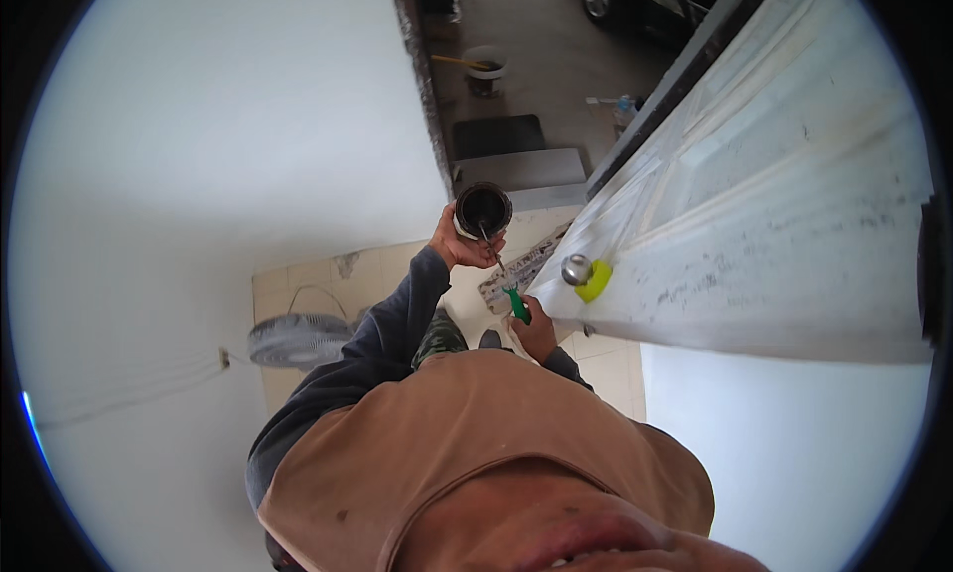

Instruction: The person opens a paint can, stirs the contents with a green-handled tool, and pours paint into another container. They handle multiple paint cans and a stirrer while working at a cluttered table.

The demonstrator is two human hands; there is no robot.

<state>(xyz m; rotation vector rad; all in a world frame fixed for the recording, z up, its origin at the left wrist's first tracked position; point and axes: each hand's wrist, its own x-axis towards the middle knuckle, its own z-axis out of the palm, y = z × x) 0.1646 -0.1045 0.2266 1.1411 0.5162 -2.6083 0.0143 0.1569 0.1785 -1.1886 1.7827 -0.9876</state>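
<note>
My left hand (457, 245) is wrapped around a round can (483, 197) with a dark, coated inside, held up in front of me with its mouth toward me. In my right hand (537, 332) is the green handle of what looks like a mini paint roller (517, 302). Its thin metal rod slants up into the can. The roller's head end is dark against the can's inside and hard to make out. Right of my right hand is a round metal doorknob (575, 268), with yellow-green material (595, 281) around its base.
A white door (754, 215), partly draped in clear plastic, stands at the right. A stained board (526, 269) lies on the tiled floor by the doorway. A fan (295, 340) is at the left. Outside are a bucket (484, 62) and a parked car (650, 8).
</note>
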